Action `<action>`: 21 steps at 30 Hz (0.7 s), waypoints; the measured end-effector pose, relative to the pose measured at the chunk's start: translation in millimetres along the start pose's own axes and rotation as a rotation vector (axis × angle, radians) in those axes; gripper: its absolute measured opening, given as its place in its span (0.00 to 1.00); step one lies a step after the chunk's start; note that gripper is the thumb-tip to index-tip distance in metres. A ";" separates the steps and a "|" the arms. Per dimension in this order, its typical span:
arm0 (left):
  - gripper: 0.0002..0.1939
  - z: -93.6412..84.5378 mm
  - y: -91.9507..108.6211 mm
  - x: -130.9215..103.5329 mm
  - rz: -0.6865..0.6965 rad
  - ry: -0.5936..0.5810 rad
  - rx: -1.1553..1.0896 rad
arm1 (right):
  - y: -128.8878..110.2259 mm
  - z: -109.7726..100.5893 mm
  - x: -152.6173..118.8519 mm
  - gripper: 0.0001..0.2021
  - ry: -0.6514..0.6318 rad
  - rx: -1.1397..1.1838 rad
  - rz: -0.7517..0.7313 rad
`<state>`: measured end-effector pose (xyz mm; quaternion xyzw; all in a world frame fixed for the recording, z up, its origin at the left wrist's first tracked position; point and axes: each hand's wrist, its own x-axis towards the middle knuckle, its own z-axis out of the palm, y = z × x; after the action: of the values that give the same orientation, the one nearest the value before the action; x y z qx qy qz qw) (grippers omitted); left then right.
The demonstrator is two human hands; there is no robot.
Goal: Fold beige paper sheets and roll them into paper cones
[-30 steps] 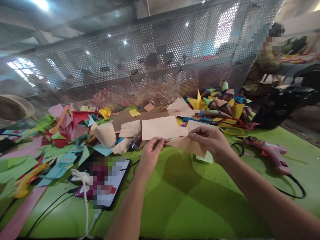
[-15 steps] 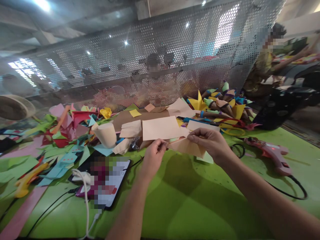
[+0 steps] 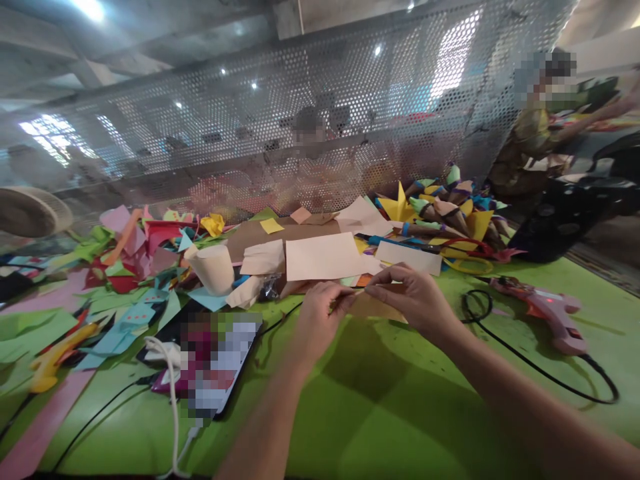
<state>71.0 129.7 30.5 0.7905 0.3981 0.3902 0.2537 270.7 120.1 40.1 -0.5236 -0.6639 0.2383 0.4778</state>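
Observation:
Both hands pinch a small piece of tan paper (image 3: 376, 305) above the green table, in the middle of the view. My left hand (image 3: 323, 313) is closed on its left edge. On its upper right, my right hand (image 3: 413, 297) grips it between thumb and fingers, close to the left fingertips. Just behind the hands lies a cream paper rectangle (image 3: 323, 257). A white paper piece (image 3: 407, 256) rests behind my right hand.
A pink glue gun (image 3: 555, 310) with a black cord lies on the right. At left are a phone (image 3: 235, 373), a yellow glue gun (image 3: 50, 363), a paper cup (image 3: 214, 270) and coloured paper scraps (image 3: 133, 247). Behind stands a perforated metal panel (image 3: 300, 167); a person (image 3: 533, 133) is at far right.
My left hand has moved right, toward my right hand, and the fingertips are closer together. The tan paper is more hidden by the fingers. The glue gun's cord has shifted.

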 end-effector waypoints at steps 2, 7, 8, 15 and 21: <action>0.07 1.8 0.6 -0.5 -0.025 0.009 0.002 | -0.7 2.2 -1.7 0.08 -0.018 -0.010 -0.015; 0.07 1.8 1.4 -1.6 0.000 0.005 0.079 | 2.5 4.6 -3.4 0.09 -0.030 -0.045 -0.048; 0.07 1.4 2.1 -1.7 0.007 0.000 0.101 | 3.3 4.7 -3.5 0.08 -0.032 -0.055 -0.047; 0.08 1.9 4.3 -1.8 0.000 -0.024 0.090 | 8.9 4.9 -2.3 0.07 -0.055 -0.053 -0.032; 0.07 2.3 -1.2 -1.0 -0.001 -0.011 0.075 | 6.8 5.8 -0.7 0.07 -0.091 -0.005 -0.005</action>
<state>71.9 129.4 28.0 0.8013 0.4116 0.3706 0.2263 268.8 122.8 31.8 -0.5120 -0.6868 0.2588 0.4464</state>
